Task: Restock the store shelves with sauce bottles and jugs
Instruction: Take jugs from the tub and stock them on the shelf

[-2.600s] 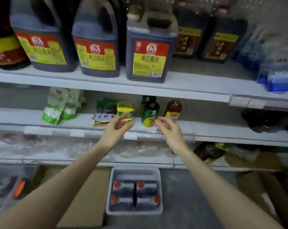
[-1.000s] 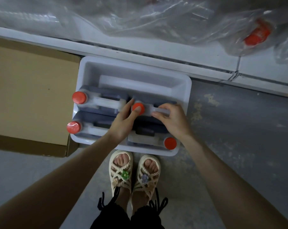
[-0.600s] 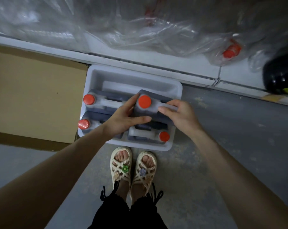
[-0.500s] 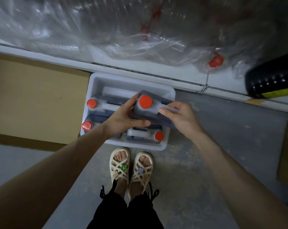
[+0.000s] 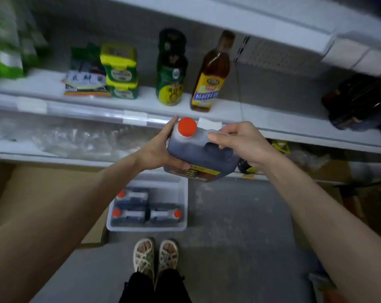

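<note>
White metal shelving fills the view ahead. Its middle shelf [image 5: 268, 114] carries only a few things: stacked yellow-lidded tubs [image 5: 120, 71], a green-labelled bottle [image 5: 171, 71] and a tall amber bottle [image 5: 211, 77], with bare room to their right.

I'd judge the restocking far from finished. One sauce jug [image 5: 198, 149] is in the air just in front of that shelf's edge and not yet set down. Three more jugs [image 5: 130, 214] sit in the white plastic bin [image 5: 148, 228] on the grey concrete floor [image 5: 239, 226] near my feet.

My left hand [image 5: 156, 149] cups the jug's side, thumb up beside the round red cap [image 5: 187, 126], fingers curled round its lower edge. My right hand [image 5: 242, 143] is wrapped round the moulded handle on top.

The jug is squat, square-shouldered translucent plastic, dark with sauce, with a yellow label across its face. Its walls look smooth, so I expect the handle to bear most of the load.
</note>
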`<state>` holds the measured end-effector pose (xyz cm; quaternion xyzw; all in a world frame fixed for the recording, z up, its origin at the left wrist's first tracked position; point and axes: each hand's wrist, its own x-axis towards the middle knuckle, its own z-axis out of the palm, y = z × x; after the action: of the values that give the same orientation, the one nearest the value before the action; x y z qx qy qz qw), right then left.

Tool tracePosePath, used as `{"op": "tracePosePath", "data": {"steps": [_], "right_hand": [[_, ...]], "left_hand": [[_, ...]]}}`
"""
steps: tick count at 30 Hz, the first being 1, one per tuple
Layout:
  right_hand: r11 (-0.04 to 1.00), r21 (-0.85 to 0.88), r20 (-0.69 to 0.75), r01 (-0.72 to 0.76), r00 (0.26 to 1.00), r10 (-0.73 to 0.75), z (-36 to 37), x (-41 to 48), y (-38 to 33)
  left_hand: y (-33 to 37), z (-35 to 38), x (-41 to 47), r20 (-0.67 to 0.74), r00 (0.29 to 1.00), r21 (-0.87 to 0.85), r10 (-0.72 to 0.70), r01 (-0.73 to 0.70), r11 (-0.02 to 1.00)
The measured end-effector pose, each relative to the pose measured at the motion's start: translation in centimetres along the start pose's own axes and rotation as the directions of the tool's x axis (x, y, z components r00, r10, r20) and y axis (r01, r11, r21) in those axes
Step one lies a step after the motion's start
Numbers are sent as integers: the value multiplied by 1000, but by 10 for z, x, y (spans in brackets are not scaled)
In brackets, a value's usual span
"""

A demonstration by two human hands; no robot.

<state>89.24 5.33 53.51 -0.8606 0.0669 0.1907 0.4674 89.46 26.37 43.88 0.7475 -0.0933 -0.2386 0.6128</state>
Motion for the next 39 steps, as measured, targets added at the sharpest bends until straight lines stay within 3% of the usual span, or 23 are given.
{"op": "tracePosePath", "data": {"steps": [8,15,24,39], "right_hand": [[973,-104,-182,207,958,-223,-108,-83,-172],[931,-150,-276,333,890,-363,-175,-122,-244],[885,-168,-347,435,814,-466,-242,-97,-251],[843,-179,-299,508,788,-538,-334,17,-222]], "left_hand": [[214,-39,-33,-81,971,59,226,-222,973],[327,-45,-41,-129,932,143,338,-319,937],[378,-26,7,-140,921,115,363,-349,930],[394,5,140,-282,912,163,299,-262,951]]}}
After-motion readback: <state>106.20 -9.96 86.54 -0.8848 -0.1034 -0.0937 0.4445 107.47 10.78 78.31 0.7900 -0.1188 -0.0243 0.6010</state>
